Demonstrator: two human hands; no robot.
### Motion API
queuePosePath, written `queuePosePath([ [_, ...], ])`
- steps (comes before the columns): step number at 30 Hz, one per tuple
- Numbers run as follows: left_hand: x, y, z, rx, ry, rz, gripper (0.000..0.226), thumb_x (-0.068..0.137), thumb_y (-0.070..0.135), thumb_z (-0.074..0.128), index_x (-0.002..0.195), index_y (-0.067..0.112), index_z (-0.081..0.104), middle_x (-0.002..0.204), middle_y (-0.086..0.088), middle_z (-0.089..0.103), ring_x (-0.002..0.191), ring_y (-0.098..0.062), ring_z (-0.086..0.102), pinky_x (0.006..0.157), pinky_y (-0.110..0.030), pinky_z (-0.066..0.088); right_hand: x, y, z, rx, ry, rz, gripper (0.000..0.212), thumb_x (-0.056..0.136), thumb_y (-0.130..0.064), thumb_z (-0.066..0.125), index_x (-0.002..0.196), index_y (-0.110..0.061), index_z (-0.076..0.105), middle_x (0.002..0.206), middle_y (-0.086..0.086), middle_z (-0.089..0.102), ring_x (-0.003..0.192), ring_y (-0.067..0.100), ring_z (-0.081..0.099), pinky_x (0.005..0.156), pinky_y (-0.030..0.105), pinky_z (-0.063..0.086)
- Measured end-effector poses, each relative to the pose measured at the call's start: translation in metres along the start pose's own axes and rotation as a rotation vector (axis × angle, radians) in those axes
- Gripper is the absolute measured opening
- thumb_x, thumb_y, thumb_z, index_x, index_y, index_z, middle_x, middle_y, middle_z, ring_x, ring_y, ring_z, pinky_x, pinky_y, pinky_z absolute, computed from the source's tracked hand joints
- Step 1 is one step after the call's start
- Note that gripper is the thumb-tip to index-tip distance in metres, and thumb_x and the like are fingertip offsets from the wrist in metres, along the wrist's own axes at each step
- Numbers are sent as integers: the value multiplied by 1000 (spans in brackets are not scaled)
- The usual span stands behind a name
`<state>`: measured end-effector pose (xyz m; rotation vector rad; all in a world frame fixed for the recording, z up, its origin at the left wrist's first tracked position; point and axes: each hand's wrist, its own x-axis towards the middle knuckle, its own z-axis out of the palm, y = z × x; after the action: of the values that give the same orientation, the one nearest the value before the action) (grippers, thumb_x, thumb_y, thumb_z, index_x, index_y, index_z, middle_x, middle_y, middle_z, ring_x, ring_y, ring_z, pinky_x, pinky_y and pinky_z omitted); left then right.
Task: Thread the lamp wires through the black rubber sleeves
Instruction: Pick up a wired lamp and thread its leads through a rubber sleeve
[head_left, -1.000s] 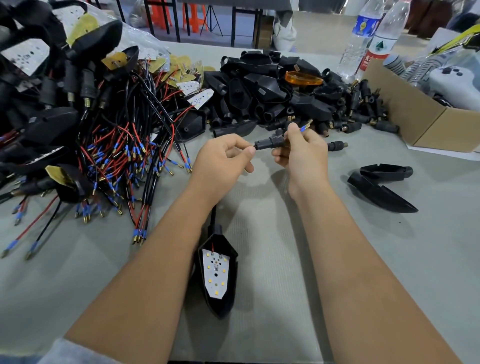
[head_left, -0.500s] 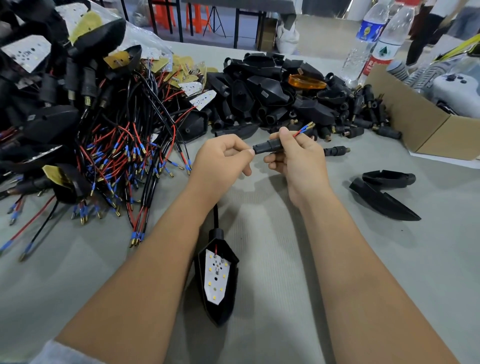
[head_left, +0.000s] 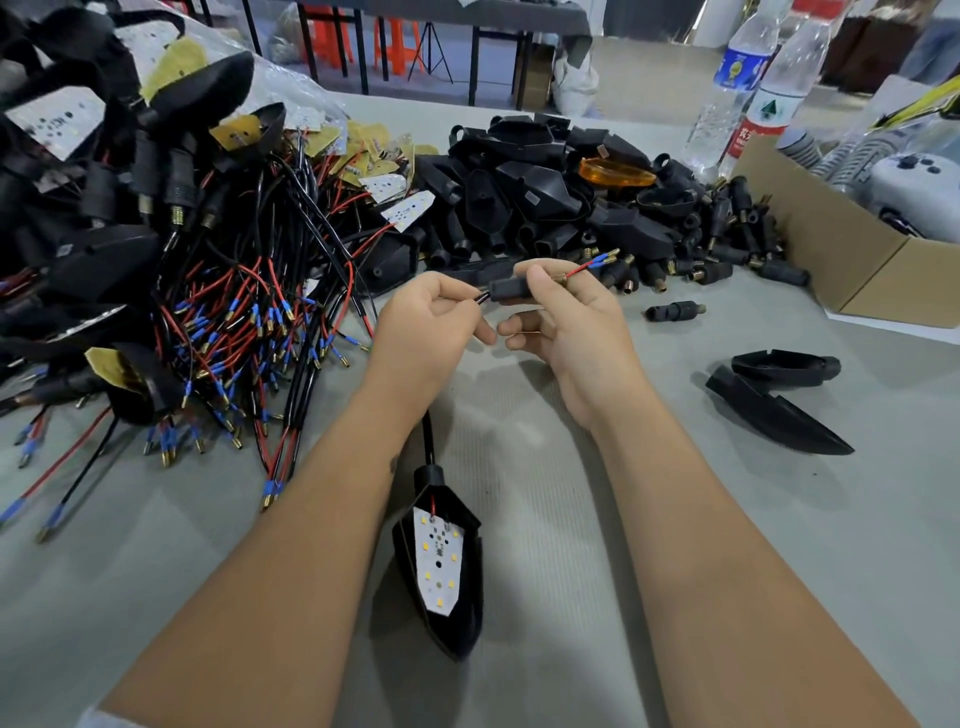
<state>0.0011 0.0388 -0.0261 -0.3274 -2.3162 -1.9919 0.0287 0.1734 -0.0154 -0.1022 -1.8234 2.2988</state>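
Observation:
My right hand (head_left: 566, 322) pinches a short black rubber sleeve (head_left: 511, 289) above the middle of the table. The lamp wires (head_left: 589, 266), red and black with blue-and-brass tips, stick out of the sleeve's right end. My left hand (head_left: 431, 322) pinches the black wire lead just left of the sleeve. That lead runs down under my left wrist to a black lamp housing (head_left: 441, 561) with a white LED board, lying on the grey cloth between my forearms.
A heap of wired lamps (head_left: 218, 291) fills the left. Black housings and loose sleeves (head_left: 571, 202) are piled behind my hands. One loose sleeve (head_left: 674, 310) and two black covers (head_left: 779, 395) lie at right. A cardboard box (head_left: 852, 260) and two bottles (head_left: 737, 88) stand at far right.
The wire tips have come further out of the sleeve's right end, and the sleeve has slid along the lead toward my left hand. The housing has stayed put.

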Motion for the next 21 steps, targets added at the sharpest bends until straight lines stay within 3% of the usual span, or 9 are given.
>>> queuePosePath([
  [5,-1,2,-5,-60,-26,45,12,89,-1,56,82,6,64,66,-9,68,40,4,47,44,-5,33,4,4,0,-75,31,18,22,101,-24,55,103,-3,62,75,7,65,58,13,57,56,23,48],
  [9,-4,4,-5,-57,-31,54,8,87,-3,59,84,1,66,69,-10,67,40,4,49,44,-4,33,3,4,0,-135,79,16,28,96,-37,61,81,-14,59,60,1,59,49,11,50,48,20,40],
  [12,-6,5,-6,-32,-31,58,10,87,-2,60,82,5,66,68,-6,67,41,5,49,45,-4,34,1,3,2,-207,67,1,34,97,-41,59,75,-15,57,56,-1,56,46,9,46,45,17,37],
  [17,-7,8,-3,-4,-30,6,13,87,3,55,89,14,60,63,-1,68,41,3,47,47,-11,36,-2,2,3,-226,53,-30,32,97,-34,61,72,-16,54,55,-5,48,48,8,38,45,17,32],
  [19,-7,8,-2,38,-49,-18,17,87,9,52,97,22,58,58,2,65,42,1,45,52,-21,34,-3,0,3,-193,40,-30,29,96,-30,63,70,-19,58,55,-6,41,49,10,33,45,18,29],
  [21,-8,8,-1,48,-87,-20,19,88,12,50,100,24,56,56,1,63,43,0,44,52,-21,34,-4,-2,3,-147,23,-10,35,95,-29,64,60,-25,62,52,-9,37,49,9,30,44,18,26],
])
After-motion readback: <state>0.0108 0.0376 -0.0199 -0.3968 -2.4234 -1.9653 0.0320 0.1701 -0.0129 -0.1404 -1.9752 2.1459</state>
